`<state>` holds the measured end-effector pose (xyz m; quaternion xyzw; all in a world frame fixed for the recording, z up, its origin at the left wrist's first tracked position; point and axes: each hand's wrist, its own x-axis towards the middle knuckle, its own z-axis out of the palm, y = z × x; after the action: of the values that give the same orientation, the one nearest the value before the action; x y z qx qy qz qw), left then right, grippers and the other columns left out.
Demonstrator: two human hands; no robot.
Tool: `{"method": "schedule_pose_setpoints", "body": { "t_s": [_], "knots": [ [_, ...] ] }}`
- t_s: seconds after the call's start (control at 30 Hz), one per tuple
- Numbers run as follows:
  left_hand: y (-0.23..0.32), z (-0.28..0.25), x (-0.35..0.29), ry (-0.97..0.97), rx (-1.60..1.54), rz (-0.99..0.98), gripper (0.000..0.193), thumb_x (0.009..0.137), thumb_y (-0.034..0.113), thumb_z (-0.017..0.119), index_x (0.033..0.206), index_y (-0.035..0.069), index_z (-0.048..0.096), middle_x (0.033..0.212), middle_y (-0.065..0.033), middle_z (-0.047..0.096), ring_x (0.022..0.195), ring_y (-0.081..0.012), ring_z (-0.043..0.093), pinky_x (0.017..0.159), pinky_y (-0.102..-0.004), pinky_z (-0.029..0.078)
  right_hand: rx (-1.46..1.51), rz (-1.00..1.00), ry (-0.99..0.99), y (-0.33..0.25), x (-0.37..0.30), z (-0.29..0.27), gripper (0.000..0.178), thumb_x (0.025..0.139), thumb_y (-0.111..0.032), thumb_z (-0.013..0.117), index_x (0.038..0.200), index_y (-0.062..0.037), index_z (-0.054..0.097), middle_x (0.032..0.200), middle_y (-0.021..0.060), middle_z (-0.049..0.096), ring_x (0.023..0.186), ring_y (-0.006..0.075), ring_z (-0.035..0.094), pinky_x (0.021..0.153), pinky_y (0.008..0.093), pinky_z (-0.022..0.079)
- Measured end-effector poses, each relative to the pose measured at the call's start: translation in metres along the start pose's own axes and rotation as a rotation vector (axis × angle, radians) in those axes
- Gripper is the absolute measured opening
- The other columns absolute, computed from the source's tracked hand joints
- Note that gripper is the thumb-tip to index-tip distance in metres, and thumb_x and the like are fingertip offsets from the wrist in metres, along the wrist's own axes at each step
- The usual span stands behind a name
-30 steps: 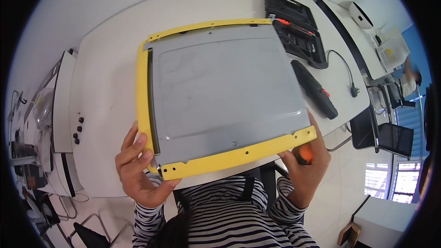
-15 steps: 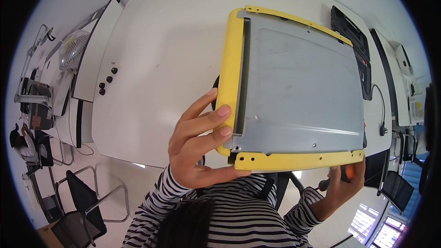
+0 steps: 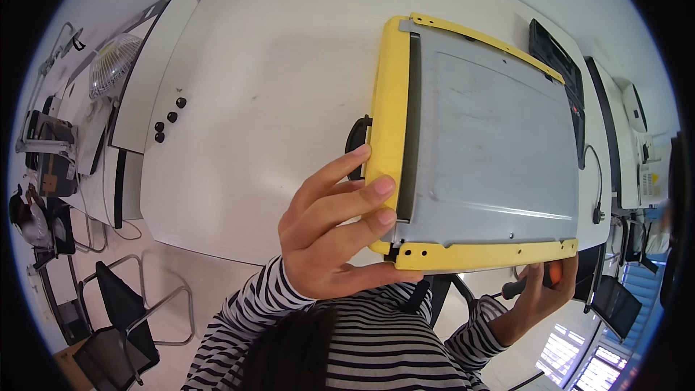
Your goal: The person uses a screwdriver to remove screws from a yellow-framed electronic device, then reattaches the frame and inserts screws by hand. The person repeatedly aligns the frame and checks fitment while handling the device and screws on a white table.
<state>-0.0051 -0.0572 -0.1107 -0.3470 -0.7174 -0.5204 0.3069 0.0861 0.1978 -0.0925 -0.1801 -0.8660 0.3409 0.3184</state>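
Note:
A boxy metal case (image 3: 499, 145) with a grey panel and yellow edges is held tilted over the white table. My left hand (image 3: 326, 235) grips its lower left corner, fingers over the yellow side and thumb along the lower yellow flange. A black handle (image 3: 355, 146) sticks out from that side, partly behind my fingers. My right hand (image 3: 541, 300) is closed around a screwdriver (image 3: 515, 289) with a dark and orange handle, its thin shaft pointing left. Its fingertips also touch the case's lower right corner. The underside of the case is hidden.
Several small black round pieces (image 3: 172, 117) lie on the table's left part. An open black tool case (image 3: 556, 54) and a cable with a plug (image 3: 598, 213) lie at the right. A fan (image 3: 114, 65) and a chair (image 3: 119, 318) stand left; a person (image 3: 35, 221) sits farther off.
The case has shifted to the right in view together with my left hand. More of the black handle and of the screwdriver's handle now shows. My right hand keeps its hold.

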Motion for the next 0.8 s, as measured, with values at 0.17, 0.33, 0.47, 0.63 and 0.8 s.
{"method": "schedule_pose_setpoints", "body": {
  "t_s": [0.17,0.33,0.47,0.63,0.8],
  "knots": [
    [-0.005,0.002,-0.007,-0.023,0.017,0.015,0.065,0.054,0.037,0.08,0.103,0.003,0.054,0.109,-0.015,0.054,0.1,-0.0351,0.054,0.088,-0.0459,0.044,0.018,-0.06,0.004,0.004,0.001,0.0,0.051,0.068,-0.03,0.073,0.098,0.0066,0.053,0.065,0.0046,0.05,0.047,0.0081,0.046,0.044,0.0181,0.035],
    [-0.006,-0.002,-0.007,-0.045,0.015,0.028,0.066,0.055,0.039,0.079,0.104,0.003,0.053,0.111,-0.0148,0.053,0.098,-0.0344,0.055,0.088,-0.0462,0.044,0.044,-0.054,0.009,0.003,0.001,0.003,0.048,0.068,-0.029,0.071,0.095,0.0065,0.053,0.066,0.0047,0.048,0.047,0.008,0.045,0.044,0.018,0.035],
    [-0.003,-0.007,-0.003,-0.08,-0.047,-0.026,0.056,0.055,0.033,0.079,0.097,0.002,0.057,0.109,-0.013,0.055,0.103,-0.0362,0.051,0.075,-0.0377,0.05,0.041,-0.103,-0.005,0.013,-0.003,0.001,0.038,0.074,-0.018,0.065,0.1,0.0057,0.053,0.065,0.0047,0.052,0.048,0.007,0.046,0.045,0.0172,0.035],
    [-0.006,-0.013,0.001,-0.129,-0.088,-0.05,0.048,0.057,0.026,0.078,0.095,0.003,0.059,0.108,-0.0118,0.056,0.105,-0.0377,0.049,0.07,-0.0341,0.054,0.002,-0.128,0.01,0.009,-0.003,0.002,0.032,0.075,-0.011,0.062,0.102,0.0047,0.053,0.063,0.0047,0.054,0.048,0.0065,0.046,0.045,0.0168,0.035],
    [-0.006,-0.006,-0.003,-0.052,-0.11,0.001,0.047,0.058,0.022,0.077,0.096,0.004,0.058,0.109,-0.0117,0.056,0.104,-0.0377,0.049,0.07,-0.0344,0.054,-0.086,-0.225,0.093,0.016,-0.004,-0.002,0.027,0.074,-0.005,0.061,0.098,0.0035,0.054,0.065,0.004,0.053,0.05,0.0066,0.045,0.047,0.0169,0.035]
  ]
}}
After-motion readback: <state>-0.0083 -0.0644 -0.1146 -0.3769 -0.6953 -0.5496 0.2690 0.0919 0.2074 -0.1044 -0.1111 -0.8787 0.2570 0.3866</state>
